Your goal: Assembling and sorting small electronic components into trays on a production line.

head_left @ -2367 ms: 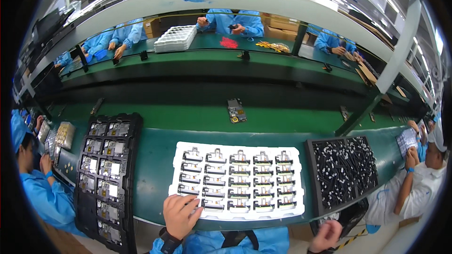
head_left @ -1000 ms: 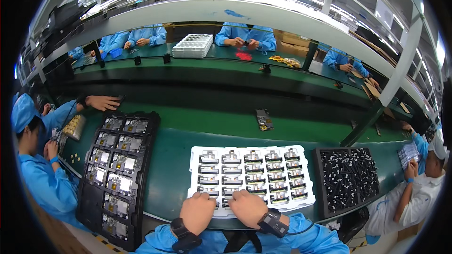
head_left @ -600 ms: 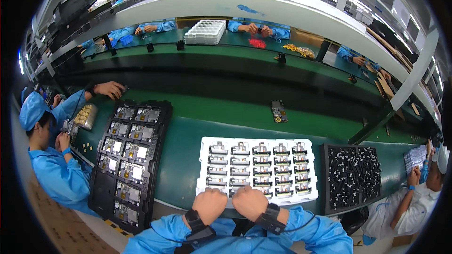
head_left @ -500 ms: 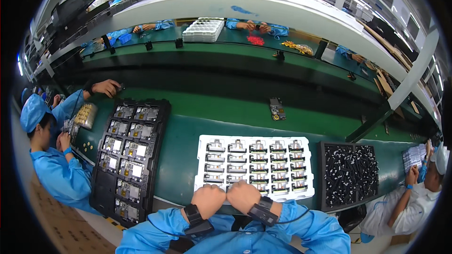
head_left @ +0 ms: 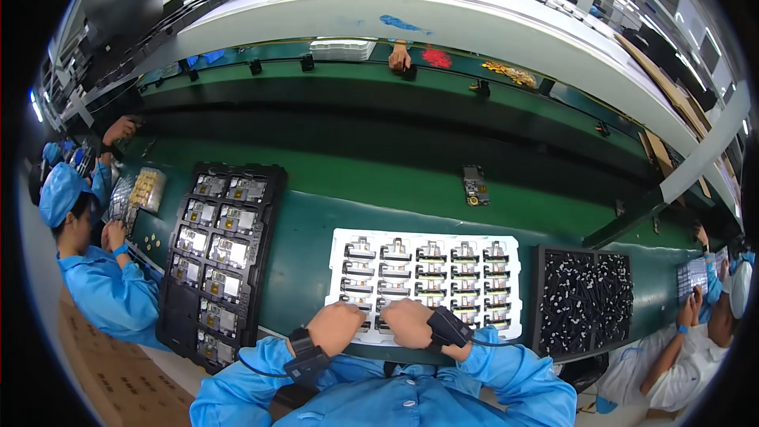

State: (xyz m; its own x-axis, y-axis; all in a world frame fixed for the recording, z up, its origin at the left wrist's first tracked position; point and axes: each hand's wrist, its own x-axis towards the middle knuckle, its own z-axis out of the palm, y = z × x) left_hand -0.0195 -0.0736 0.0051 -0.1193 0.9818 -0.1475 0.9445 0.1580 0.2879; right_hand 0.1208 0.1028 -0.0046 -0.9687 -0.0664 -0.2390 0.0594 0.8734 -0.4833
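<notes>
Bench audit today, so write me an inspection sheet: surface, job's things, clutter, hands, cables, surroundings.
Surface: dark green bench, glossy.
Job's things: white tray holding five columns of small parts.
Clutter: black tray of circuit boards at left; black bin of loose parts at right; lone circuit board behind the white tray.
Hands: left hand and right hand, side by side at the white tray's near edge; grip not visible.
Cables: one thin cable at each wrist device.
Surroundings: person in blue at left, person in white at right, shelf above.
</notes>
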